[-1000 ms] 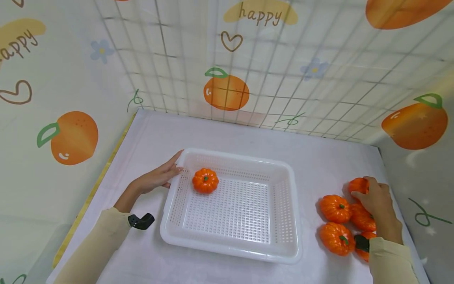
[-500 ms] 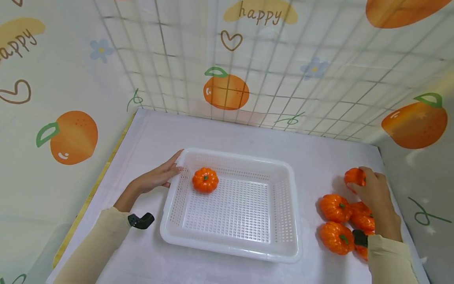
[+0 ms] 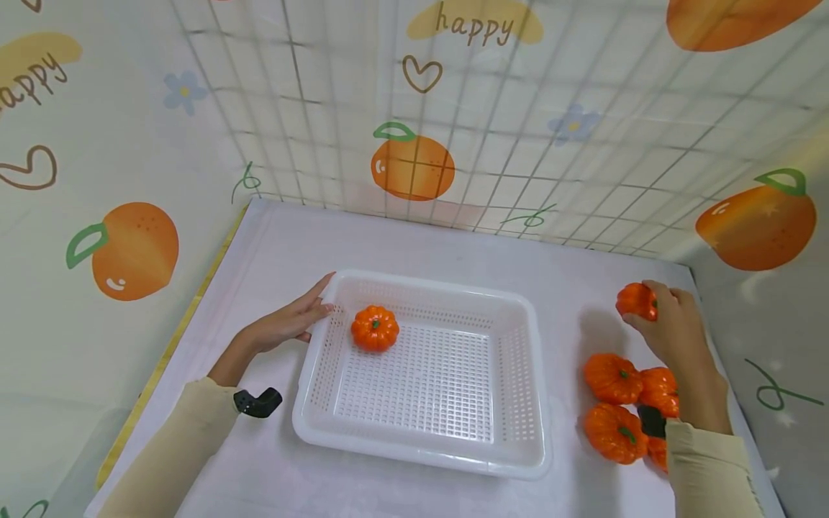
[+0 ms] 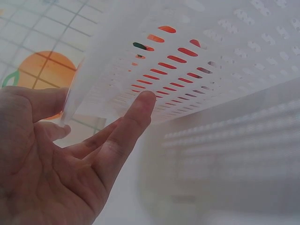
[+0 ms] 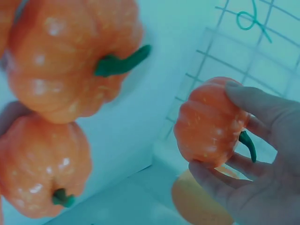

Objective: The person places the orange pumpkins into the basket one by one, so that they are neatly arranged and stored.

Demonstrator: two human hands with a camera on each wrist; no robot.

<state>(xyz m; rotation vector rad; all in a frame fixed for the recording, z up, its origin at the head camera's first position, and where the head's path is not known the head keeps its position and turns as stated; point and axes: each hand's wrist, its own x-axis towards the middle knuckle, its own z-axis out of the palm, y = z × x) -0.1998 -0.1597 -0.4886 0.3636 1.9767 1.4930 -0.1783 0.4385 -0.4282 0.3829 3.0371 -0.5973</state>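
The right hand [image 3: 680,329] pinches a glossy orange ribbed pumpkin [image 3: 633,301] above the white tabletop [image 3: 518,260] — apart from the similar orange pumpkins [image 3: 609,379] clustered there. The left hand [image 3: 293,322] grips a white perforated plastic basket [image 3: 434,388] — another round orange pumpkin [image 3: 375,330] sits inside.

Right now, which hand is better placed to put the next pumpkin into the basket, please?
Probably the right hand: it holds a pumpkin above the table. The left hand holds the left side of the basket, at the end away from the loose pumpkins.
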